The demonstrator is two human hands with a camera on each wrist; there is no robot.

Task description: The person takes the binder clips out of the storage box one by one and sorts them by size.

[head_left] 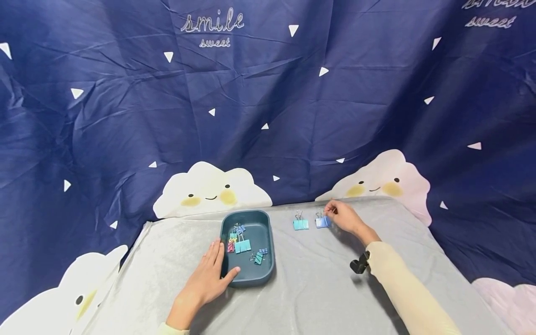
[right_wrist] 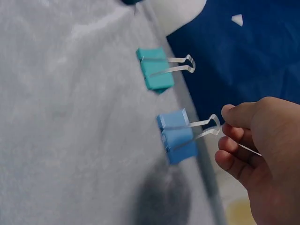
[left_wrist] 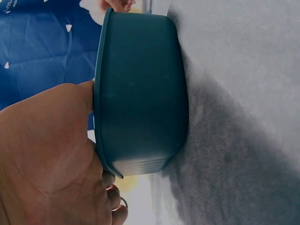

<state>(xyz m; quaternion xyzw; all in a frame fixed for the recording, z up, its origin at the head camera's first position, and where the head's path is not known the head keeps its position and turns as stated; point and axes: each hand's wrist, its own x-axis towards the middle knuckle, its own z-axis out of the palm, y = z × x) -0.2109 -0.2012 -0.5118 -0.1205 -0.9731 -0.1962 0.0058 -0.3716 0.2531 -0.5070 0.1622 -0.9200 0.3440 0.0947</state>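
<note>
My left hand (head_left: pixel 205 279) rests on the near left corner of a dark teal box (head_left: pixel 268 274), thumb over the near rim and fingers along the left rim. In the left wrist view, the box's outer wall (left_wrist: pixel 140 89) stands beside the palm. Inside lie several binder clips, including a large turquoise one (head_left: pixel 243 246), a green one (head_left: pixel 258 258) and a pink one (head_left: pixel 231 246). To the right, my right hand (head_left: pixel 345 217) pinches the wire handle end of a blue binder clip (right_wrist: pixel 180 140) at the table's far side. A turquoise binder clip (right_wrist: pixel 157 70) lies beside it.
A grey cloth (head_left: pixel 310 288) covers the table. Behind its far edge hangs a dark blue curtain (head_left: pixel 259 153) with white triangles and smiling clouds. A small black device (head_left: pixel 359 264) is attached at the right wrist.
</note>
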